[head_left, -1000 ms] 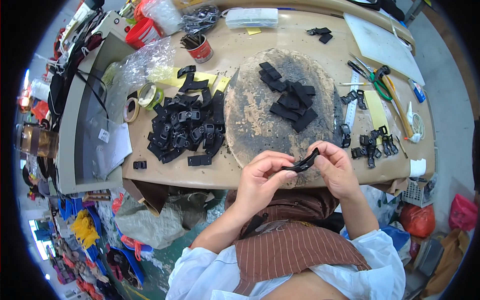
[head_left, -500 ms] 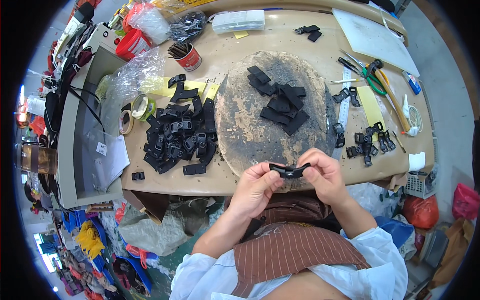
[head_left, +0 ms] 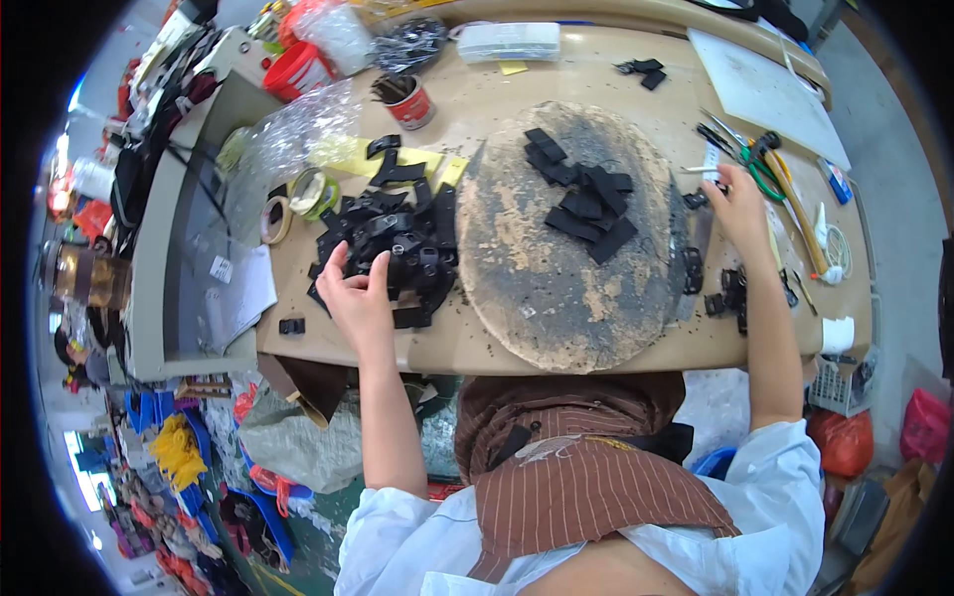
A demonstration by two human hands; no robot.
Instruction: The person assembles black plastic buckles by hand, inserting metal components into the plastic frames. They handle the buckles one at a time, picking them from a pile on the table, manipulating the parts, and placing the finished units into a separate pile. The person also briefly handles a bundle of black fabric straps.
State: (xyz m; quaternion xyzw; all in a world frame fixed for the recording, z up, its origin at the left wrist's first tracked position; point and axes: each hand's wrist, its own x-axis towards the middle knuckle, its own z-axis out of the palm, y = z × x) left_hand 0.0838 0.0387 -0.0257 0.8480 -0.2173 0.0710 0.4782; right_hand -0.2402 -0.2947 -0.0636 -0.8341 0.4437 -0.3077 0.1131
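Observation:
My left hand (head_left: pixel 360 298) is over the near edge of a heap of black plastic buckles on short straps (head_left: pixel 402 248). Its thumb and fingers are spread, and nothing shows between them. At the right, my right hand (head_left: pixel 740 211) reaches down to the table with its thumb and forefinger apart, beside a small black buckle piece (head_left: pixel 696 198). What lies under its palm is hidden. Between the hands is a round, worn wooden block (head_left: pixel 517 278) with several black strap pieces (head_left: pixel 593 209) piled on it.
More black buckle parts (head_left: pixel 730 293) lie near the right edge. A hammer (head_left: pixel 800 219), green-handled pliers (head_left: pixel 760 179) and a white board (head_left: pixel 765 89) are at the right. Toward the far left stand a red can of rods (head_left: pixel 409 107) and tape rolls (head_left: pixel 276 219). One loose buckle (head_left: pixel 291 326) sits at the front left.
My hands have parted from the black curved piece they both held near my lap. The left has gone to the heap, the right to the far right; that piece no longer shows in either.

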